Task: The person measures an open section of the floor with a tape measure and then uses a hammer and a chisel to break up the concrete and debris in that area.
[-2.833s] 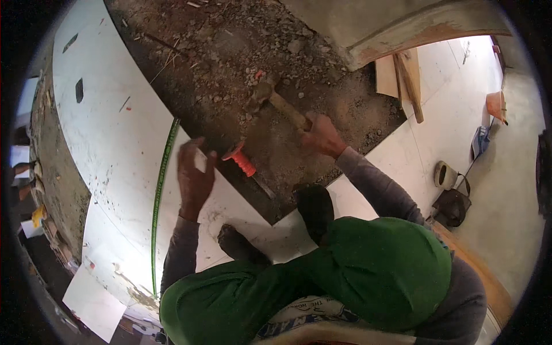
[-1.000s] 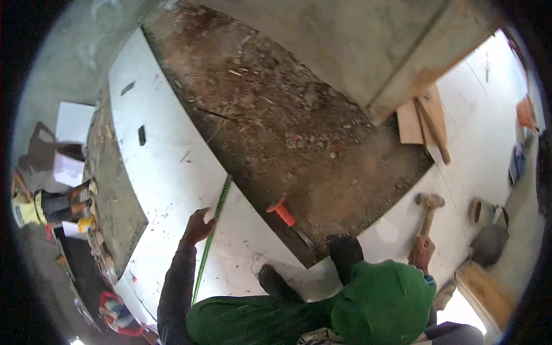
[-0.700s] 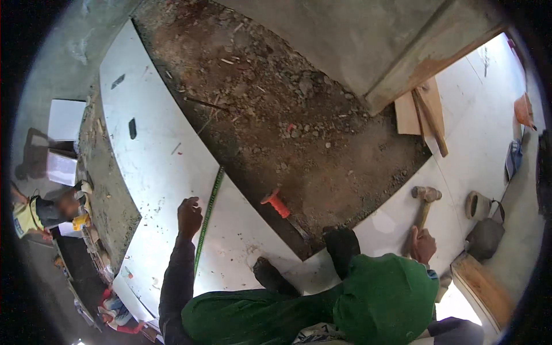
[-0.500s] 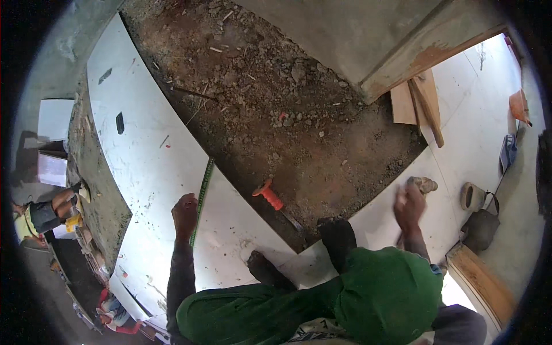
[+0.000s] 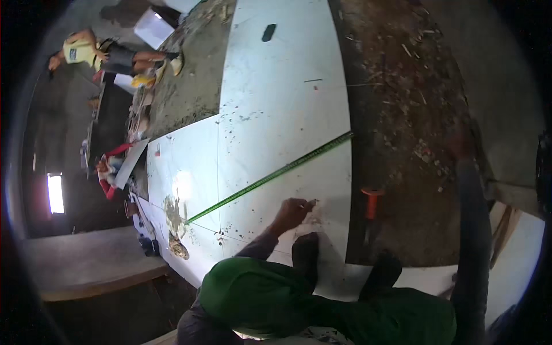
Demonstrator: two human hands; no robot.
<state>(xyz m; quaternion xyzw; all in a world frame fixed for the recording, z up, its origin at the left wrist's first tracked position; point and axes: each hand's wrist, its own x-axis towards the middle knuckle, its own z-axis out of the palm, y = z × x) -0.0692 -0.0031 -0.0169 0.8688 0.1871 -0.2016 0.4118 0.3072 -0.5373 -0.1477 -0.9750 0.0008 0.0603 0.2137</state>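
My left hand (image 5: 291, 214) is closed, thumb and fingertips pinched together just above the white tile floor (image 5: 276, 69). A small dark spot shows at the fingertips, and I cannot make out what they hold. Beyond it, a long narrow green strip with dark markings (image 5: 270, 177), like a tape measure blade, lies diagonally across the tiles to the edge of the dirt. My right hand (image 5: 460, 142) reaches far out over the bare dirt (image 5: 414, 155); motion smears its fingers. Between the hands, a chisel with an orange guarded handle (image 5: 372, 204) lies on the dirt.
A dark flat piece (image 5: 268, 32) lies on the far tiles. Wet mortar (image 5: 175, 221) is heaped at the left tile edge. A person in a yellow shirt (image 5: 83, 53) and another in red sleeves (image 5: 109, 169) are at the left. Boards (image 5: 503, 233) lean at the right.
The view has swung left, bringing more of the left side into sight. My right hand has left a lump on the right-hand tiles and now stretches over the dirt. My left hand stays closed.
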